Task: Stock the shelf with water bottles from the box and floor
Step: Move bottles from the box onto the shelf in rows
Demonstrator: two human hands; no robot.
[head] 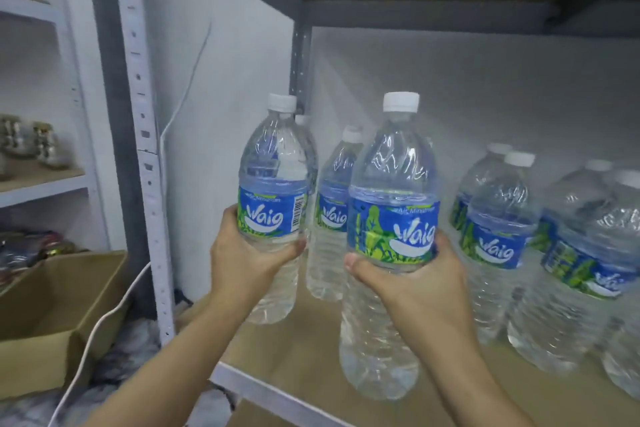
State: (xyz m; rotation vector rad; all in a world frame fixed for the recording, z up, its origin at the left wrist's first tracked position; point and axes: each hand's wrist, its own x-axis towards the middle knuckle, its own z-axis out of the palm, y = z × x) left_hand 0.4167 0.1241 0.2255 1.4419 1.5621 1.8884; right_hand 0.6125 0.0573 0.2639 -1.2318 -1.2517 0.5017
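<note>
Two bottles are being held upright at the front of the shelf [304,347], one in each hand. The left bottle [273,184] is being gripped by the left hand [242,260] just under its blue label. The fingers are being wrapped round the far side and the thumb is being pressed on the near side. The right bottle [391,184] is being gripped the same way by the right hand [415,284], with the thumb lying along the lower edge of the label. The grip at mid-height is probably being used because the ribbed waist gives purchase and the weight of the water is being balanced there. Both caps are being pointed up, so the bottles can be set down on their bases.

Whether either base is touching the board cannot be told. The left bottle is being held near the left end of the shelf, close to the post [145,149]. The right bottle is being held over the front edge. A lone bottle [330,218] is standing behind and between them, and another cap is being half hidden behind the left bottle. A group of bottles [495,236] is standing in rows at the right. The open board between that group and the left end is judged to be the gap being filled.

The box [52,305] is lying open on the floor at the lower left, beside a white cable [104,319]. No bottles are being shown in the part of it in view.
</note>
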